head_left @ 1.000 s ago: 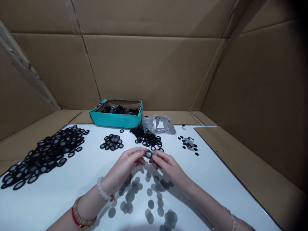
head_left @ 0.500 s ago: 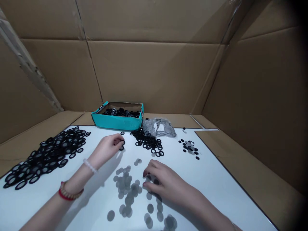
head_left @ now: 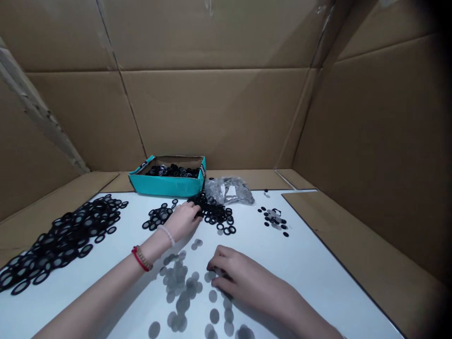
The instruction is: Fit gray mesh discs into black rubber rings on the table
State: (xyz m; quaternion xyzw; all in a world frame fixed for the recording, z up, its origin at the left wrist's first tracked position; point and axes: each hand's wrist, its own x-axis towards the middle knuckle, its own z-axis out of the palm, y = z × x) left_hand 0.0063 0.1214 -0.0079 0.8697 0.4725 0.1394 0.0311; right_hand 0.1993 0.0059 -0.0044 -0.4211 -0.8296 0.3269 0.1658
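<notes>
At a white table, the left hand, half curled, touches black rings; the right hand, fingers bent, rests on grey discs, any grip unclear

The teal box is brown inside and holds glossy black rings with silvery centres. Left of the box, a broad heap of black gaskets shows pale grey centres. In front of the box, smoky grey discs speckle the white counter. Just right of the box, a plastic bag looks silvery grey. Behind the box rise plain brown cardboard walls.
</notes>
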